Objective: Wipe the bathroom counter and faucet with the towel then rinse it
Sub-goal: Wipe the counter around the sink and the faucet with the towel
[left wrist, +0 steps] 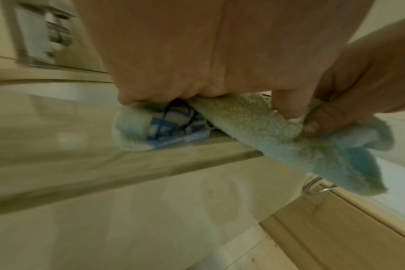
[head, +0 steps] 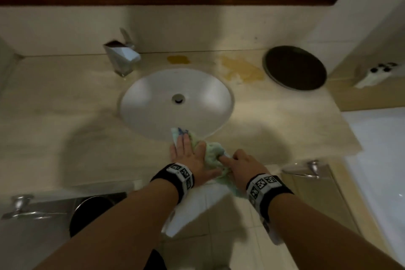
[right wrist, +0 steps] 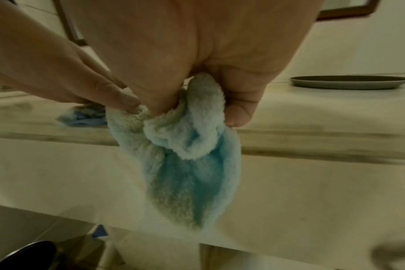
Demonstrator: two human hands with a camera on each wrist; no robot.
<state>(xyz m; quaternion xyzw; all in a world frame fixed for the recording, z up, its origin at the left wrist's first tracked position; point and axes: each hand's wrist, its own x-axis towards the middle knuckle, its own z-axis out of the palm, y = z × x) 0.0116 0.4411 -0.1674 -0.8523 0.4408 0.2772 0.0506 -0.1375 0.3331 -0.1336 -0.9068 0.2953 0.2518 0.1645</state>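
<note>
While the left hand (head: 188,155) presses flat on the towel (head: 210,155) at the counter's (head: 65,116) near edge, the right hand (head: 243,166) pinches it; the sink (head: 153,103) behind and the dark plate (head: 294,68) far right hold nothing.

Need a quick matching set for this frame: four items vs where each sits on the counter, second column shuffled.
Items:
1. faucet
2. dark round plate
3. towel
4. yellow stains

Places:
A. front edge of the counter, under both hands
B. back left, beside the sink
C. back right corner
D. behind the sink, between basin and plate

Pairs: 1-B, 2-C, 3-A, 4-D

The left hand lies flat on the towel; the right hand pinches its bunched end.
</note>
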